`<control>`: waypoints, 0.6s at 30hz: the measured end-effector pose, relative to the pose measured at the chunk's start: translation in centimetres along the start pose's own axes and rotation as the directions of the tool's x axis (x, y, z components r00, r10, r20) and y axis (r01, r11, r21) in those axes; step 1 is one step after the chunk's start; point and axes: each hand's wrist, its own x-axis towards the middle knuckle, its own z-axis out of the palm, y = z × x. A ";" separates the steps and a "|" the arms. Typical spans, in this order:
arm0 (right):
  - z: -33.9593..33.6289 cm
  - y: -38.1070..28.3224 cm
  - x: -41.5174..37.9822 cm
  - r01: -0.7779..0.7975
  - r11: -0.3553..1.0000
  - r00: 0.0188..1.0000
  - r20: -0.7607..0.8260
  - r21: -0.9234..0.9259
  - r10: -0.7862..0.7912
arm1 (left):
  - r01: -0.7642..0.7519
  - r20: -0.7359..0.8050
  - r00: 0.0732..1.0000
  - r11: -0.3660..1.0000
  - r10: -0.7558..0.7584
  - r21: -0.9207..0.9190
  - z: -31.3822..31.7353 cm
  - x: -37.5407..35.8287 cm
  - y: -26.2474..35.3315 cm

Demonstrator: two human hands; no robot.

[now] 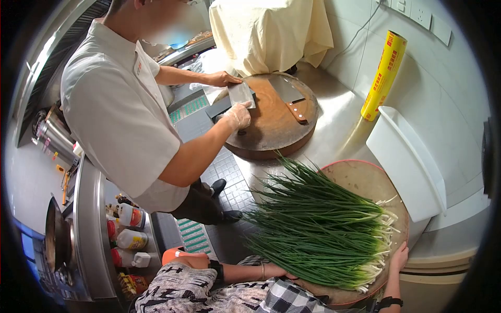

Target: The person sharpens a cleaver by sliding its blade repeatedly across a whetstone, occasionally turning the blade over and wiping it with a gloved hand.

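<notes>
A thick bundle of green scallions (323,224) lies across a round chopping board (360,175) with a pink rim, white root ends to the right. My right hand (400,256) grips the board's right edge, beside the roots. At the board's near left edge is my left hand (276,271), closed on the rim, its fingertips partly hidden at the scallions' lower side. Neither hand holds a tool.
Across from me, a co-worker's gloved hand (238,116) and bare hand hold a cleaver (241,96) over a round wooden block (271,141). Another cleaver (287,89) lies there. A white plastic bin (407,161) and yellow film roll (383,75) stand right.
</notes>
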 end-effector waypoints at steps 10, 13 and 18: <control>0.7 0.8 0.6 0.007 1.000 1.000 -0.012 -0.006 -0.007 | -0.012 -0.047 0.999 0.999 0.010 -0.035 -0.1 -0.1 1.0; 0.0 0.0 0.0 0.002 1.000 1.000 0.002 -0.018 -0.002 | -0.002 -0.016 1.000 1.000 0.001 -0.019 -0.3 -0.6 2.6; 0.4 0.4 0.3 0.011 1.000 1.000 -0.010 -0.019 -0.011 | 0.051 -0.021 0.998 0.999 -0.051 -0.019 -0.2 -0.7 2.1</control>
